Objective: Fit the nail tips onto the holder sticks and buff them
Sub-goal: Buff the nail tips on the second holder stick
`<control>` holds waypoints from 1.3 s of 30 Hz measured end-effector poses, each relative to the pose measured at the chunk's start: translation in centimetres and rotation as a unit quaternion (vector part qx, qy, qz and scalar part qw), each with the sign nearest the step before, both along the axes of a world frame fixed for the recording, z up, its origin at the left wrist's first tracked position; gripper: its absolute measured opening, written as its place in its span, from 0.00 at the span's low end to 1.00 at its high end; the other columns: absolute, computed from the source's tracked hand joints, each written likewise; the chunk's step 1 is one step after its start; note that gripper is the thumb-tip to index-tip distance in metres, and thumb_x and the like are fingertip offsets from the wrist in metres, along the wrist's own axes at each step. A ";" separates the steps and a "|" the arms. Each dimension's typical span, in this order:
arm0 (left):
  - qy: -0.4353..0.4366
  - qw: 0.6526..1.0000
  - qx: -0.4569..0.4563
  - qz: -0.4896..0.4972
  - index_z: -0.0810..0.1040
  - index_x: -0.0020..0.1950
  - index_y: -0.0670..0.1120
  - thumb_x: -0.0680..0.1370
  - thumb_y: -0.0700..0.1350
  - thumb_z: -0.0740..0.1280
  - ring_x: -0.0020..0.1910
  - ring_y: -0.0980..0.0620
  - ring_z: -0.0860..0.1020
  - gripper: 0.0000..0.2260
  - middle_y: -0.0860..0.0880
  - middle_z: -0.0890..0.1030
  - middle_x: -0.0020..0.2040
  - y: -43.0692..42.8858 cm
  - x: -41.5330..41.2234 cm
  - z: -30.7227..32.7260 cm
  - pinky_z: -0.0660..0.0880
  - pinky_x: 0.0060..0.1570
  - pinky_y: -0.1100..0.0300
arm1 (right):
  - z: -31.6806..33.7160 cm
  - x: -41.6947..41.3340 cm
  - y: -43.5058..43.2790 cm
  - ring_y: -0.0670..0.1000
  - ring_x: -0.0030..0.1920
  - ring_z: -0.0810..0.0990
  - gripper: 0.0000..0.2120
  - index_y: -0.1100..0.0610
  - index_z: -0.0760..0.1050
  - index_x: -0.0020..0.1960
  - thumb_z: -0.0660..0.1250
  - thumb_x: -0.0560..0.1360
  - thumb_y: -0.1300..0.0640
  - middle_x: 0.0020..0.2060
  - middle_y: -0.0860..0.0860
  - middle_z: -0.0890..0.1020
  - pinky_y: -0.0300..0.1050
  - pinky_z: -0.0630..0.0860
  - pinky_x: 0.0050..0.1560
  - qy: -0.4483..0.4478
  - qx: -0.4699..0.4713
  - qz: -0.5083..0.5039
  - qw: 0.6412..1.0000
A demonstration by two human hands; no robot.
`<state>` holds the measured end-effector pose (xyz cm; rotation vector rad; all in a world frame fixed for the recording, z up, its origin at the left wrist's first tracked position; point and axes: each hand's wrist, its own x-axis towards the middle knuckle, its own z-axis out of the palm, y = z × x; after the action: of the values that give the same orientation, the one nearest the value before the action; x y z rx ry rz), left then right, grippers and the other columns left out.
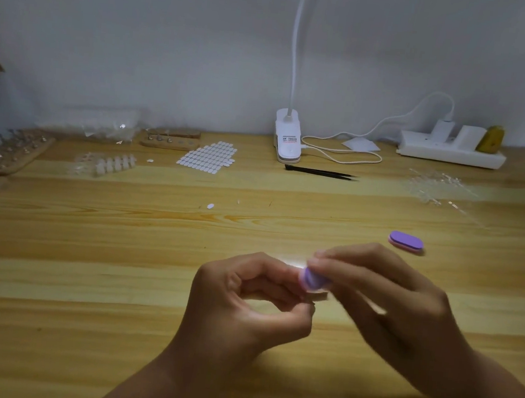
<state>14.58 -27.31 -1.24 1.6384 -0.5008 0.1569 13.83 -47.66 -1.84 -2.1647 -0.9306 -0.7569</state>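
Nearby, spare buffer (406, 242) lies beside tweezers (320, 172).

Home nail-craft desk — wooden tabletop (118, 281), clip lamp (288, 137), power strip (448, 151).

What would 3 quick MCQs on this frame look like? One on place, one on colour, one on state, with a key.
1. Where do the black tweezers lie?
A. in front of the clip lamp base
B. on the power strip
C. under the left hand

2. What colour is the top of the spare buffer block lying on the table?
A. green
B. purple
C. black

3. What is the right hand doing?
A. lying flat and empty
B. pinching a purple buffer against what the left hand holds
C. gripping the tweezers

Key: 1 A, they lie just in front of the lamp's clip. 2 B, purple top over a pink layer. 3 B, its fingertips close on the buffer where the hands meet.
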 end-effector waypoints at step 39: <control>0.202 0.923 -0.200 -0.259 0.80 0.60 0.45 0.77 0.51 0.70 0.48 0.52 0.77 0.15 0.49 0.80 0.47 -0.2 0.9 -0.7 0.74 0.45 0.61 | -0.1 0.2 0.0 0.47 0.58 0.79 0.14 0.59 0.72 0.62 0.66 0.78 0.66 0.53 0.51 0.79 0.44 0.77 0.59 -0.093 0.043 -0.076 0.992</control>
<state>15.44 -27.50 -1.92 1.0540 -0.5250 -0.4420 13.98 -47.68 -1.98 -2.1330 -0.8156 -1.0692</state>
